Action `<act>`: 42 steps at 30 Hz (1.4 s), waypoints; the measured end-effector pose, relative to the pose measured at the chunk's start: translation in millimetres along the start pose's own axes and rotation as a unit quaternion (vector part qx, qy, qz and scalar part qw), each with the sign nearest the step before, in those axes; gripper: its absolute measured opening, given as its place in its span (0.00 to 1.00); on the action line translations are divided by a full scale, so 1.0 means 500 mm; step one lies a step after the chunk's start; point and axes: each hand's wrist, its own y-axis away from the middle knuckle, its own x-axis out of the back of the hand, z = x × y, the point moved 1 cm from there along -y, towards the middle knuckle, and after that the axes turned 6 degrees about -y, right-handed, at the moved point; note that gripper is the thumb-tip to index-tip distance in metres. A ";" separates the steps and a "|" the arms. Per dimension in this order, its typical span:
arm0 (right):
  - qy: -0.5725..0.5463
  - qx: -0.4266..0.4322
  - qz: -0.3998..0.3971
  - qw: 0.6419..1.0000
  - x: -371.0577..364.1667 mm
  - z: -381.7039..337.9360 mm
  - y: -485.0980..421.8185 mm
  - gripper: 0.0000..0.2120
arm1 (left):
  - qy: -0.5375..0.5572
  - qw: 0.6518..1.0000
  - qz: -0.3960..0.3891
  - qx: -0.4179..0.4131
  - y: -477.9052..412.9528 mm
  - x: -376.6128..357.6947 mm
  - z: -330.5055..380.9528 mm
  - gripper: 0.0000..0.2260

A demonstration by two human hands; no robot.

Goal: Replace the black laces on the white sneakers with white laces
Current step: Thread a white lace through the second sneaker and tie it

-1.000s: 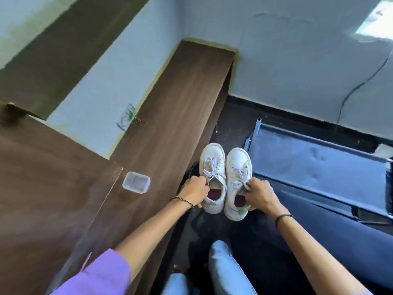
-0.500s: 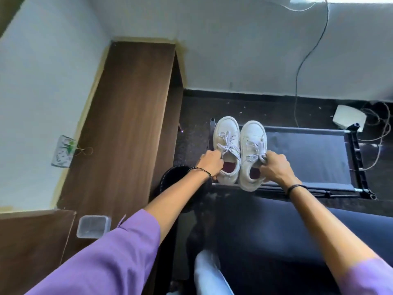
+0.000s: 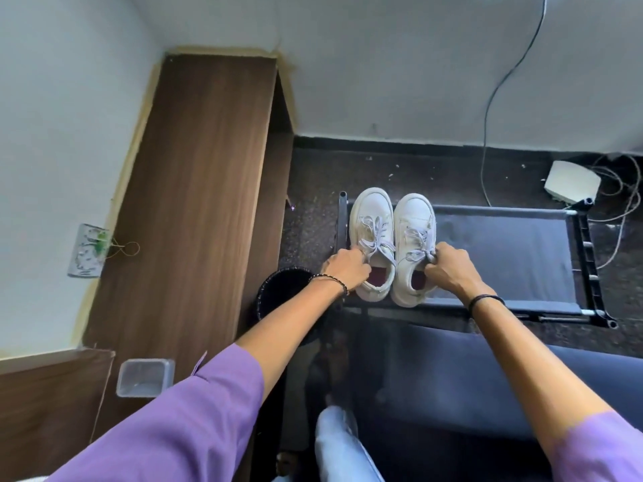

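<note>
Two white sneakers stand side by side, toes pointing away, at the left end of a low rack with a dark blue fabric shelf [image 3: 504, 245]. Both carry white laces tied in bows. My left hand [image 3: 346, 267] grips the left sneaker [image 3: 370, 217] at its outer side by the collar. My right hand [image 3: 447, 269] grips the right sneaker [image 3: 414, 217] at its outer collar, its fingers curled against the lace bow [image 3: 419, 252]. No black laces are in view.
A brown wooden desk [image 3: 195, 203] runs along the left wall, with a small clear plastic box [image 3: 144, 377] on it. A black wastebasket [image 3: 282, 290] stands beside the rack. A white adapter [image 3: 570, 182] and cables lie on the dark floor at right.
Both hands carried the sneakers forward and set them on the rack's fabric shelf. The camera has tilted further down and to the right.
</note>
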 end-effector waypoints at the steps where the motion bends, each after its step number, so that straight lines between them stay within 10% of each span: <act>1: 0.005 0.003 0.005 1.000 0.001 -0.006 0.005 0.07 | -0.003 1.000 -0.002 -0.002 0.005 0.003 -0.002 0.17; 16: 0.190 0.175 0.113 0.959 -0.059 -0.197 0.146 0.14 | 0.059 0.996 0.063 0.012 0.166 0.046 -0.121 0.15; 27: 0.221 0.314 -0.065 0.921 -0.344 -0.359 0.248 0.11 | 0.269 0.945 0.123 0.140 0.325 -0.040 -0.382 0.16; 35: 0.209 0.368 -0.263 0.867 -0.612 -0.436 0.288 0.17 | 0.353 0.852 0.157 0.354 0.402 -0.205 -0.617 0.05; 42: 0.190 0.351 -0.386 0.832 -0.784 -0.486 0.308 0.31 | 0.571 0.642 0.234 0.456 0.424 -0.277 -0.744 0.16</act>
